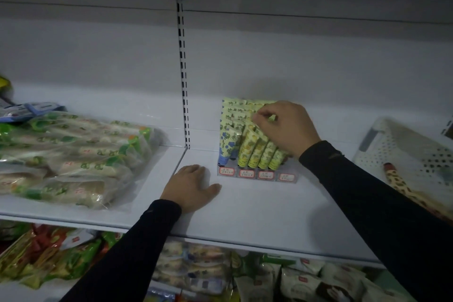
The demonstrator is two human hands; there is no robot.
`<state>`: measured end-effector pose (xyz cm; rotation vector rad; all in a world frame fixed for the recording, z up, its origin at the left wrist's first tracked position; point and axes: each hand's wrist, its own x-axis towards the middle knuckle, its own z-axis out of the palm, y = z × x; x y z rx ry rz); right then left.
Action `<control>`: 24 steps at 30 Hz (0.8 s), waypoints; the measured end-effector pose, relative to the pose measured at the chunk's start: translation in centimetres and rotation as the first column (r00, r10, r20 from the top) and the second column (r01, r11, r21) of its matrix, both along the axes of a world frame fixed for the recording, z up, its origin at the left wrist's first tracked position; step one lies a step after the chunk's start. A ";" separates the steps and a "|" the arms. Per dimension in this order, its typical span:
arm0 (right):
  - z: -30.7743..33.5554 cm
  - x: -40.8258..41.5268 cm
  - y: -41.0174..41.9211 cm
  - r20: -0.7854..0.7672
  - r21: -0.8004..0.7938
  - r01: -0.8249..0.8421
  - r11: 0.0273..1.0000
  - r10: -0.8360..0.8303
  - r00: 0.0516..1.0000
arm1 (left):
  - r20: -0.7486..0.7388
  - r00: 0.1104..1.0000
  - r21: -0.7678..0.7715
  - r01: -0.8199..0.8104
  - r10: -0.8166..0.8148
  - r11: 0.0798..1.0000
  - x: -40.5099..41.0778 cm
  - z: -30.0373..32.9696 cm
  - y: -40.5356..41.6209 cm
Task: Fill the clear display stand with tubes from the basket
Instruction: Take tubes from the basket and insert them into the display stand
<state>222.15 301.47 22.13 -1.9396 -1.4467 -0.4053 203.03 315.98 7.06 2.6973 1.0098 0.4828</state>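
Observation:
The clear display stand [257, 175] sits on the white shelf, with red price labels along its front. Several yellow-green tubes [250, 148] stand in it in rows, and a blue-flowered tube [226, 144] is at its left end. My right hand [284, 127] is over the stand, fingertips pinching the top of a yellow-green tube in a middle row. My left hand [193, 185] lies flat on the shelf just left of the stand, holding nothing. The white perforated basket [392, 152] stands at the right; a giraffe-patterned tube [397, 181] lies in it.
A clear bag of green-and-white packaged snacks [73, 159] lies on the shelf to the left. A slotted upright [183, 76] divides the back wall. More packets [196, 270] fill the shelf below. Bare shelf surface [257, 211] lies in front of the stand.

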 end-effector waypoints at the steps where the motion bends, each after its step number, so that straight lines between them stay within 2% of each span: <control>1: -0.1 0.8 -1.0 0.011 0.019 0.026 0.999 -0.026 1.000 | 0.000 1.000 0.002 0.000 0.000 1.000 -0.1 0.2 -0.2; 5: -1.2 4.7 -5.3 0.003 0.017 0.145 0.989 -0.145 0.989 | 0.038 0.998 0.032 0.048 -0.049 0.998 -0.4 1.8 -2.1; 8: -2.9 7.4 -8.2 -0.033 -0.083 0.221 0.972 -0.225 0.974 | 0.052 0.990 0.073 0.125 -0.129 0.989 0.2 3.6 -4.7; 12: -5.7 10.5 -11.0 -0.115 -0.234 0.285 0.929 -0.318 0.941 | 0.049 0.950 0.040 0.307 -0.308 0.951 2.9 4.9 -8.9; 15: -7.3 12.5 -13.0 -0.092 -0.365 0.404 0.839 -0.465 0.881 | 0.011 0.904 0.017 0.428 -0.428 0.904 6.7 5.0 -11.8; 19: -8.8 14.6 -15.6 0.009 -0.509 0.583 0.633 -0.674 0.739 | -0.049 0.861 0.026 0.507 -0.506 0.862 12.8 5.3 -15.2; 24: -9.9 16.7 -16.4 -0.011 -0.563 0.615 0.552 -0.749 0.663 | -0.071 0.863 0.016 0.502 -0.500 0.865 19.9 4.6 -17.7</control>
